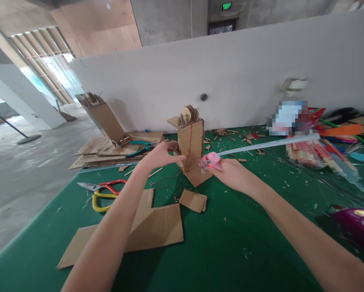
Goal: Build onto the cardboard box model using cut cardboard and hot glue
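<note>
My right hand (235,174) grips the glue gun (213,161); my left hand (161,155), half open, seems to brace the tower (184,140) between both hands. I'd call this step gluing; next calls for a steady tower.

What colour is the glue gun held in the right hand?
The glue gun is pink; it shows in the head view, the only one here.

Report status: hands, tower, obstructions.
Left hand at left edge of cardboard tower. Right hand gripping pink glue gun. Tower upright on green table. Small cardboard pieces in front.
</note>
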A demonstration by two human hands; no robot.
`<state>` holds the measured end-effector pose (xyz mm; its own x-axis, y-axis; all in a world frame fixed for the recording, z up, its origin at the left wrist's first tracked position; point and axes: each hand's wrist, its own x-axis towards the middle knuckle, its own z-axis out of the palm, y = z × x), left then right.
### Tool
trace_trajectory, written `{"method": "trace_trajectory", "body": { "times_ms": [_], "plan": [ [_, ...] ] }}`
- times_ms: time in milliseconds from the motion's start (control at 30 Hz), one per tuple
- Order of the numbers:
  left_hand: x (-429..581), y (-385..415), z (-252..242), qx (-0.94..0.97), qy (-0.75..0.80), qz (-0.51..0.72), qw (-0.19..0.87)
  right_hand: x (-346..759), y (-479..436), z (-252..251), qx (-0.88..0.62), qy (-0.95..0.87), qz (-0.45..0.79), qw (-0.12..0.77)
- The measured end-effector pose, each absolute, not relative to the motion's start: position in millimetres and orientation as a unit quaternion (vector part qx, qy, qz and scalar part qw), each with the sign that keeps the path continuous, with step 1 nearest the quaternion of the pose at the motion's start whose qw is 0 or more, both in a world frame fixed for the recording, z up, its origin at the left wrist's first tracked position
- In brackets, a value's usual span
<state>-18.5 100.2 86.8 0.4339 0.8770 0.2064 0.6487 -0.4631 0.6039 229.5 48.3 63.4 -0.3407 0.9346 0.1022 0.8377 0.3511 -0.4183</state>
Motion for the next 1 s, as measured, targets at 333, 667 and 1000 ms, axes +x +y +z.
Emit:
{"method": "trace_trajectory", "body": {
  "times_ms": [333,667,1000],
  "plan": [
    [-18,99,90,0.818,0.466,0.249,0.227,204,48,55,-0.509,-0.815,0.208,0.184],
    [-18,97,90,0.817,0.479,0.239,0.217,217,51,59,-0.55,-0.801,0.167,0.17],
    [-18,96,92,0.811,0.492,0.23,0.217,237,57,55,-0.569,-0.783,0.168,0.186]
  ]
}}
